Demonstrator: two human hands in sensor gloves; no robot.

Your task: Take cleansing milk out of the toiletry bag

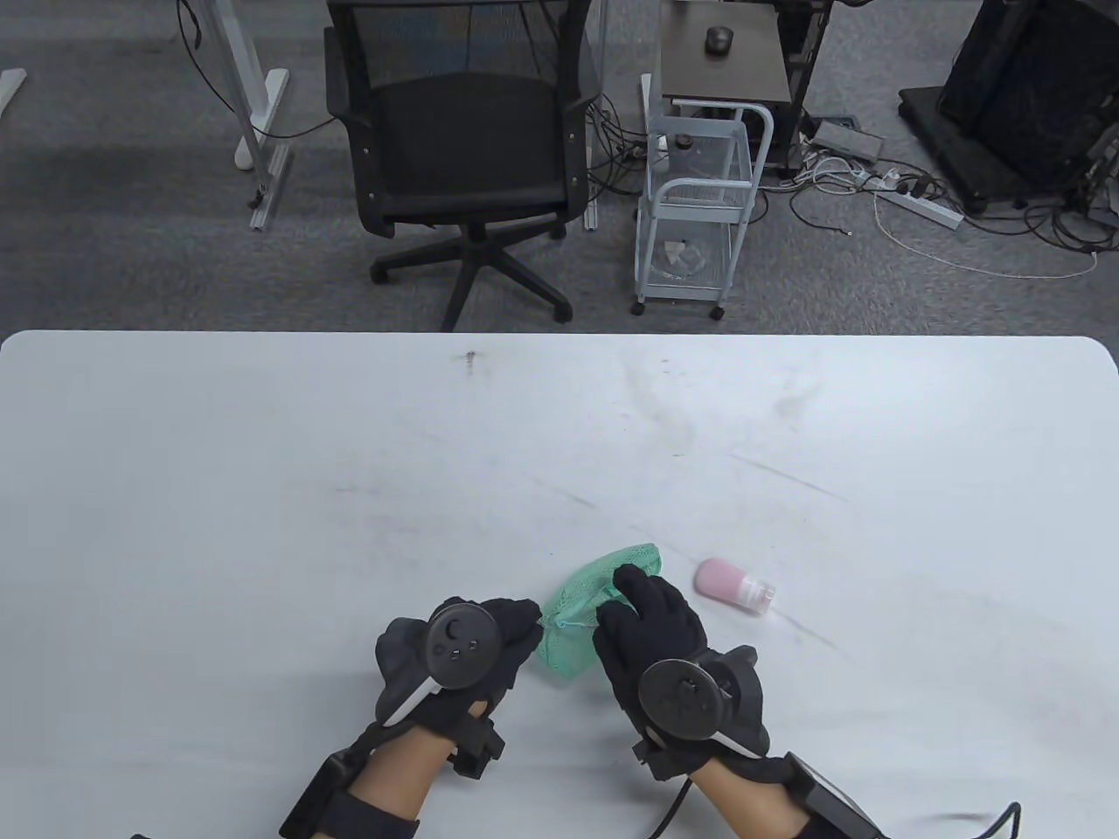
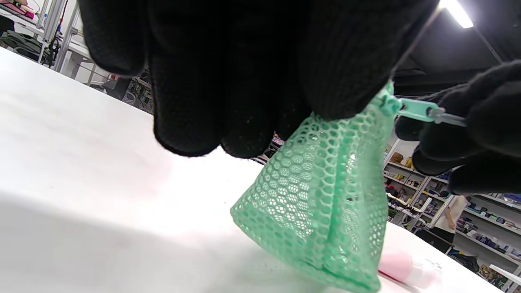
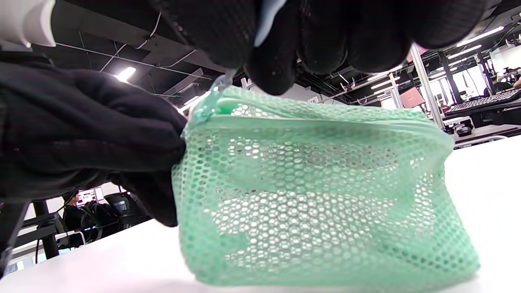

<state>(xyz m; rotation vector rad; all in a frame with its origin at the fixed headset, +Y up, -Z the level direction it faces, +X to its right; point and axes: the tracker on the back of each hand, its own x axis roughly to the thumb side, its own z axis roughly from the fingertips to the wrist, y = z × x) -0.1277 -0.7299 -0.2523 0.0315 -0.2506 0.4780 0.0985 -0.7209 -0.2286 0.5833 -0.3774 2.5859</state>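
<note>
The green mesh toiletry bag (image 1: pixel 573 607) stands on the white table (image 1: pixel 350 489) between my hands. My left hand (image 1: pixel 524 625) grips the bag's left end; its fingers (image 2: pixel 228 81) close on the top corner of the bag (image 2: pixel 321 195). My right hand (image 1: pixel 625 594) is over the bag's top and pinches the zipper pull (image 2: pixel 419 110). In the right wrist view the bag (image 3: pixel 317 195) has its zip line shut along the top, and my left hand (image 3: pixel 81 134) is at its left end. The pink cleansing milk bottle (image 1: pixel 733 586) lies on the table to the right of the bag, outside it.
A black office chair (image 1: pixel 463 149) and a white wire cart (image 1: pixel 699 201) stand on the floor beyond the table's far edge. The hands work near the table's front edge, right of centre.
</note>
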